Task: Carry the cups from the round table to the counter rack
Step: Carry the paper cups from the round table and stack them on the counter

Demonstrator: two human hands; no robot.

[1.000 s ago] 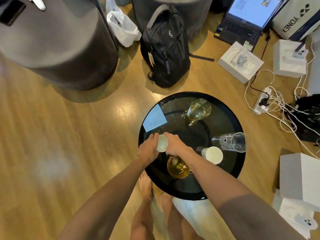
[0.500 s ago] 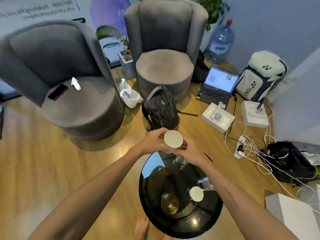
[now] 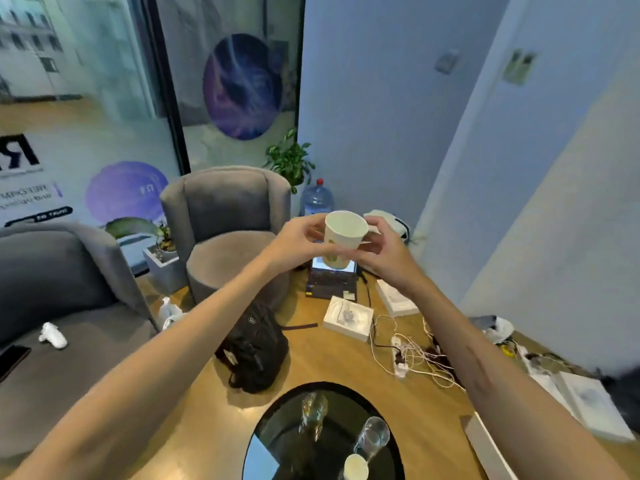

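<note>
A white paper cup [image 3: 341, 237] is held up in front of me at chest height, mouth tilted toward the camera. My left hand [image 3: 298, 240] grips its left side and my right hand [image 3: 384, 251] grips its right side. Below, the round black glass table [image 3: 277, 420] shows at the bottom edge. On it stand a clear glass mug [image 3: 313, 412], a clear glass cup [image 3: 372, 438] and another white cup [image 3: 355, 467]. No counter rack is in view.
Two grey armchairs stand at left [image 3: 41, 341] and centre [image 3: 228, 237]. On the wooden floor lie a black backpack [image 3: 256, 351], a laptop [image 3: 330, 282], white boxes [image 3: 348, 318], a power strip with tangled cables [image 3: 408, 355]. A water bottle [image 3: 317, 200] and plant stand by the wall.
Both hands lifted the white cup from the table up to chest height. My head tipped up, so the table dropped to the bottom of the view and the walls came in.
</note>
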